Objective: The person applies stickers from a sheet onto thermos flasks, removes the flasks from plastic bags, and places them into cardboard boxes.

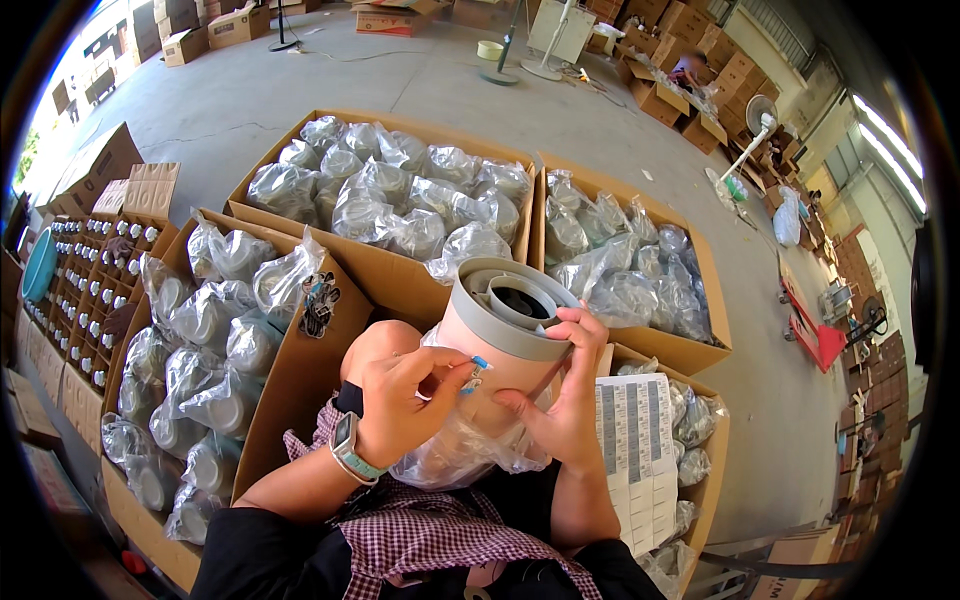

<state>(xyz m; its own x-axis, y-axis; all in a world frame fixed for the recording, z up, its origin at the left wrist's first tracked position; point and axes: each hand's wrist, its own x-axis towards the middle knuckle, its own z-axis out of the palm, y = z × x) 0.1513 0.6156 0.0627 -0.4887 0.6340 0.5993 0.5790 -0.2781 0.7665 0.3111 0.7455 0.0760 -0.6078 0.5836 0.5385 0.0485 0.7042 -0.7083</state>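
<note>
A pink cylindrical vessel with a grey ringed end (513, 325) stands tilted in front of me, that end facing up. Clear plastic wrapping (465, 455) is bunched around its lower part. My right hand (565, 400) grips the vessel's right side, thumb on the front and fingers over the grey rim. Against its left front, my left hand (410, 392) is closed in a pinch at a small blue sticker-like piece (480, 362). A wristwatch (345, 440) is on my left wrist. A sheet of printed labels (638, 450) lies beside my right forearm.
Open cartons of plastic-wrapped items stand at left (195, 360), ahead (385, 195), right (630, 260) and near right (690, 460). A divided carton (95, 290) holds white-topped pieces. Farther off are a red pallet jack (815, 335), a standing fan (755, 125) and a person (688, 72) among boxes.
</note>
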